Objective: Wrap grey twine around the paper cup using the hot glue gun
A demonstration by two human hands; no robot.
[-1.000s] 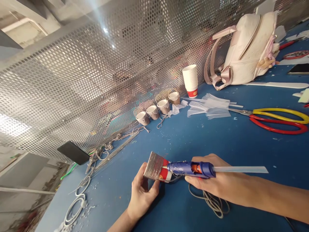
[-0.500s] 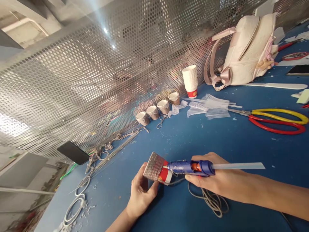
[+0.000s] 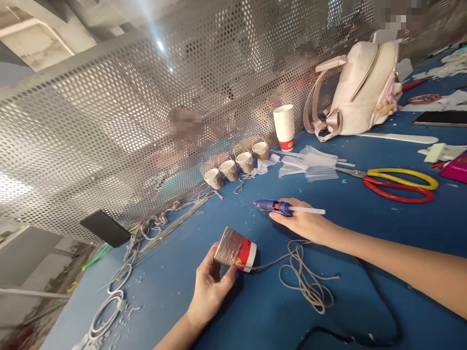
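Observation:
My left hand [image 3: 211, 284] is closed on a paper cup [image 3: 246, 253] that lies tilted on its side. Grey-brown cord [image 3: 230, 247] is wound in close rows round part of it; the rest shows red and white. From the cup the cord runs right to a loose bundle of cord [image 3: 308, 282] on the table. My right hand [image 3: 297, 218] grips a blue hot glue gun [image 3: 272, 206], apart from the cup and farther back. A clear glue stick [image 3: 310, 210] sticks out of the gun's rear, and its nozzle points left.
Several cord-wrapped cups [image 3: 229, 170] stand along the perforated metal screen [image 3: 146, 112]. Beside them are stacked paper cups [image 3: 284, 126], white strips [image 3: 310, 163], scissors [image 3: 401, 185] and a backpack [image 3: 359, 92]. A phone [image 3: 105, 228] and cords [image 3: 160, 233] lie left. A black cable [image 3: 383, 311] crosses the front right.
My right hand has drawn the glue gun away from the cup, back and a little right. The cup stays in my left hand, and more of its red and white side shows.

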